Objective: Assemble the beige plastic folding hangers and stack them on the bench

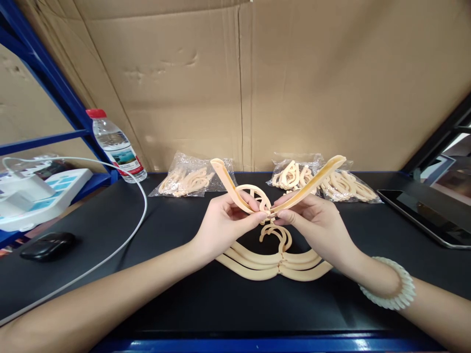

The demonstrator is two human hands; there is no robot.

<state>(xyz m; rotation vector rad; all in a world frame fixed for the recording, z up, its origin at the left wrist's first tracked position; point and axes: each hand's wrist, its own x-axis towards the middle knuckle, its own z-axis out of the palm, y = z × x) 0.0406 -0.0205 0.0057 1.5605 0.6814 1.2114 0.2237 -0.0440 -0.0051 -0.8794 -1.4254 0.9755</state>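
Note:
Between my hands, above the middle of the table, is a beige plastic folding hanger [311, 187], its two arms angled up in a V. My left hand [230, 220] is closed on the left arm near the centre joint. Closed on the right arm, close to the same joint, is my right hand [312, 223]. Fingers partly hide the joint. Just below and behind my hands, several beige hangers [257, 272] lie stacked on the black table, their hooks pointing away from me.
Clear bags of beige hanger parts lie at the back left [187, 181] and back right [349, 186]. A water bottle [119, 147], a black mouse [47, 246], a power strip [59, 189] and a white cable [142, 215] are leftward. A dark tablet [427, 215] lies right.

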